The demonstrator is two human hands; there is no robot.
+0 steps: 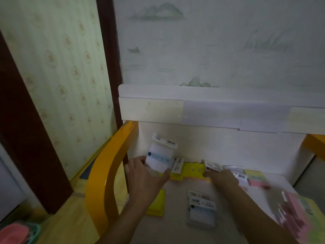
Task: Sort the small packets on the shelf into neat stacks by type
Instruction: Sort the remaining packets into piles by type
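My left hand (144,175) holds a few white packets (159,156) up near the back wall, fingers curled round them. My right hand (222,176) reaches into the pile at the back of the shelf (175,231) and pinches a small white packet (212,166); the picture is blurry there. A neat white stack (201,208) sits in the middle. Yellow packets (191,170) lie between my hands, more yellow ones (157,205) by my left wrist, and pink ones (258,181) on the right.

The packets look slippery, so my left bunch could fan out and drop. My right arm might bump the pink pile. The orange rail (105,173) blocks the left side. There is open room at the front.
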